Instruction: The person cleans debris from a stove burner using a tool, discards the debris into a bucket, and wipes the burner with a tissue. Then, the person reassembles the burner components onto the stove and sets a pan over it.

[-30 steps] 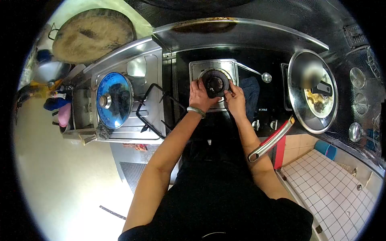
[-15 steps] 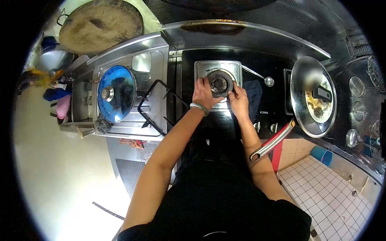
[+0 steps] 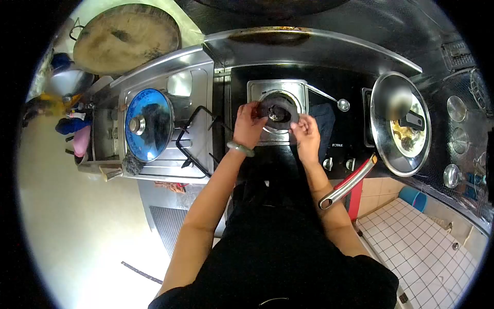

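Both hands hold a dark round burner ring (image 3: 292,117) over the square metal burner tray (image 3: 253,88) of the black gas stove. My left hand (image 3: 249,126) grips its left edge, the thumb toward the front. On the other side, my right hand (image 3: 307,135) pinches the right edge between thumb and fingers. The ring looks slightly blurred and tilted, and through its hole parts of the burner show. A dark cloth (image 3: 322,126) lies just right of the tray. Behind it, a metal ladle (image 3: 343,105) rests with its handle toward the tray.
A black pan support (image 3: 184,139) leans on the steel drainboard at left, beside a blue pan with a glass lid (image 3: 148,126). At right sits a lidded pan (image 3: 401,123), its red-and-steel handle (image 3: 350,183) jutting over my right forearm. Stove knobs (image 3: 328,164) line the front.
The dark ring has come up off the burner and tilted. My left hand has shifted left and its grip has moved to the ring's left edge; the right hand stays at the right edge.
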Tool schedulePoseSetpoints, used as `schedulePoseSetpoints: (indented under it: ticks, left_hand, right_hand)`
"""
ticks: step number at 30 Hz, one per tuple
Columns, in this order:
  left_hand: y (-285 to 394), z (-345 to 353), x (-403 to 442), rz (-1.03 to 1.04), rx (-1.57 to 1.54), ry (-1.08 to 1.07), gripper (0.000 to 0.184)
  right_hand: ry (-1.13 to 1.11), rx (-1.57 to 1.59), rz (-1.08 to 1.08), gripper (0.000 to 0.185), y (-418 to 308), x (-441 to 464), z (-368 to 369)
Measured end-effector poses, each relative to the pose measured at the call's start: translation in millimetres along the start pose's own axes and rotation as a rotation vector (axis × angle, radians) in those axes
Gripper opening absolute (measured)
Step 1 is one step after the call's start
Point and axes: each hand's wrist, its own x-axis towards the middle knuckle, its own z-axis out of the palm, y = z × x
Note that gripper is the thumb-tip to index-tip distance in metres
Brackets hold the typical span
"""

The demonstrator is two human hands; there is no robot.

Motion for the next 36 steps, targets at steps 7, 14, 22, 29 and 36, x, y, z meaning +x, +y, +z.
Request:
schedulePoseSetpoints:
  ticks: [7, 14, 22, 29, 36]
  left_hand:
    - [7.9, -25.7, -38.3, 0.364, 0.2, 0.113, 0.037]
    - [0.2, -26.1, -44.2, 0.499, 0.108, 0.162, 0.035]
    - [-1.4, -31.1, -47.5, 0.509, 0.065, 0.183, 0.032]
    - [-3.5, -34.7, -48.6, 0.524, 0.019, 0.195, 0.028]
    - [-18.8, -26.7, -48.7, 0.414, -0.106, 0.216, 0.03]
  right_hand:
    - [-0.117, -0.252, -0.363, 0.018, -3.9, -33.3, 3.2]
    - [-0.074, -0.333, -0.422, 0.016, -11.3, -38.1, 3.2]
    - [-0.08, -0.415, -0.449, 0.015, -25.5, -46.7, 6.9]
    - [-0.079, -0.492, -0.551, 0.014, -22.0, -48.3, 3.6]
    - [-0.091, -0.153, -0.366, 0.022, -24.5, -50.7, 11.7]
